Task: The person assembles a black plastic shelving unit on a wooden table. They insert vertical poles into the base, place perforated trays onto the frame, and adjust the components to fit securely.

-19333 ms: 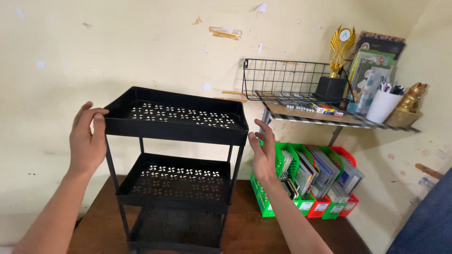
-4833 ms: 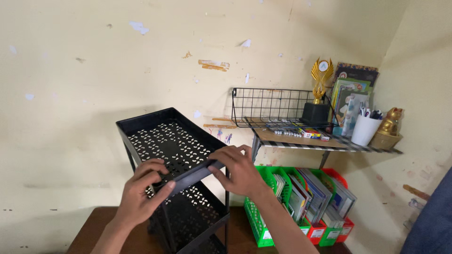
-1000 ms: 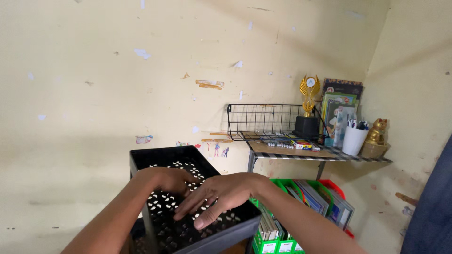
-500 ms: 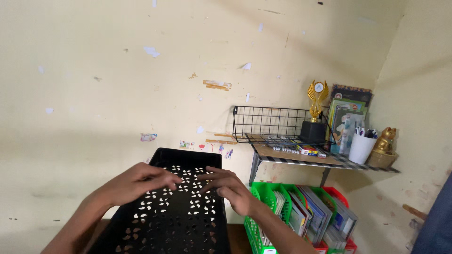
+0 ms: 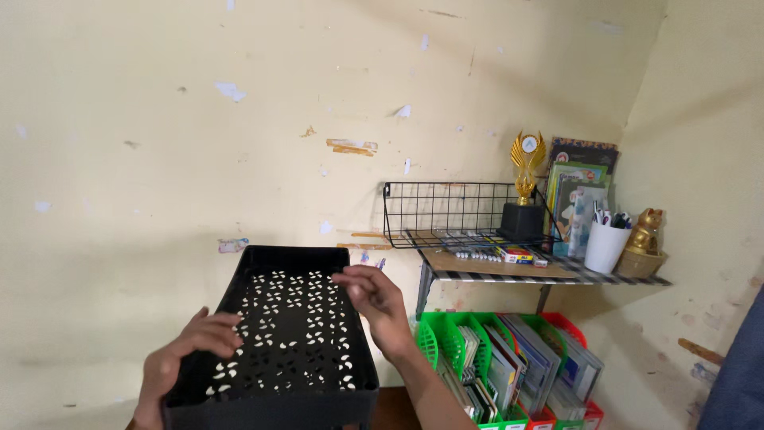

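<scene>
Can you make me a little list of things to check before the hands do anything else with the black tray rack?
1. Left hand on the rack: ok, its fingers rest on the left rim of the top tray.
2. Right hand on the rack: not ok, it hovers open beside the right rim, not gripping.
3. Top tray free of things: ok, only its patterned holes show.
4. Top tray sitting level: cannot tell, the lower trays and legs are hidden.
5. Room on the right: ok, the green file bins and the wall shelf stand apart from the tray.
</scene>
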